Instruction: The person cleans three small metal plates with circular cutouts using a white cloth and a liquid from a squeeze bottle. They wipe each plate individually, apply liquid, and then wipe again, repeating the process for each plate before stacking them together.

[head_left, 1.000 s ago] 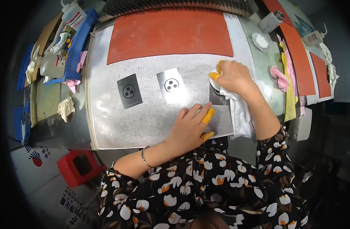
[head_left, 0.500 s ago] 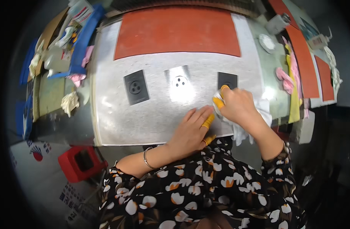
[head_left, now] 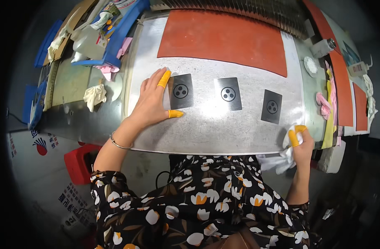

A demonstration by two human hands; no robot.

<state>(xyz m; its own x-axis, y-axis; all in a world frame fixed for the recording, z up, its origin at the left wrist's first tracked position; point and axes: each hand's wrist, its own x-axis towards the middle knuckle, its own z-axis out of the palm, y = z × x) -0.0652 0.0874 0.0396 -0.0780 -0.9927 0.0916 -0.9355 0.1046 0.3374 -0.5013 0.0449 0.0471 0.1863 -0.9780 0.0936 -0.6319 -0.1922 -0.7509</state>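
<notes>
Three small dark metal plates, each with a circle of three dots, lie in a row on the pale board (head_left: 223,135). My left hand (head_left: 146,101) spreads its fingers at the left plate (head_left: 181,92); yellow finger cots cover its index finger and thumb, which are by the plate's left edge. The middle plate (head_left: 228,94) catches glare at its lower left. Away from the hands' fingertips, the right plate (head_left: 271,106) lies slightly tilted. Near the board's front right corner, my right hand (head_left: 304,147), also in yellow finger cots, grips a white cloth (head_left: 286,161) that hangs over the edge.
An orange-red mat (head_left: 223,37) covers the board's far part, with a row of thin upright sheets (head_left: 239,12) behind. Left stand a blue tray (head_left: 130,35) of bottles and a crumpled white cloth (head_left: 94,96). Right are a white dish (head_left: 310,65) and pink cloth (head_left: 323,104).
My left hand has moved from the front middle to the left plate, its fingers spreading. My right hand has drawn the cloth off the right plate toward the front right. The view has shifted.
</notes>
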